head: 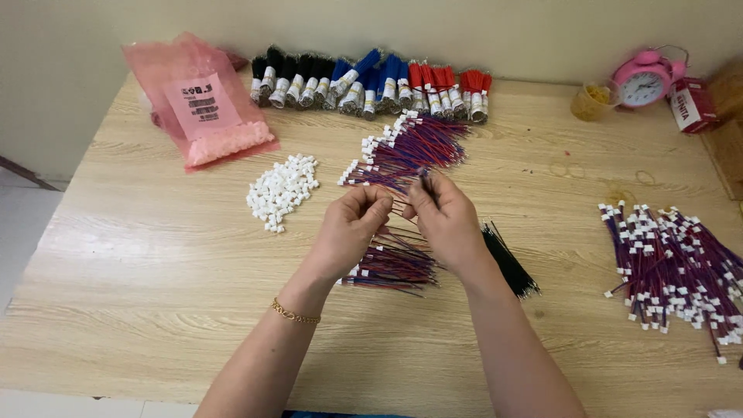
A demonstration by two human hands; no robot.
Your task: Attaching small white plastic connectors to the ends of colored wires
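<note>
My left hand (352, 228) and my right hand (446, 219) meet over the middle of the wooden table (155, 255). Both pinch thin red and blue wires between the fingertips; my right hand holds a dark wire end upright. Under my hands lies a small bundle of red and blue wires (391, 267). Just behind them a fanned pile of wires with white connectors (410, 147) spreads out. A heap of loose white connectors (281, 190) lies to the left. Whether a connector sits between my fingers is hidden.
A black wire bundle (508, 262) lies right of my right wrist. A large pile of finished wires (681, 267) sits at the right. Bundled black, blue and red wires (371, 81) line the back edge. A pink bag (205, 104), pink alarm clock (642, 80) and a cup of rubber bands (592, 101) stand behind.
</note>
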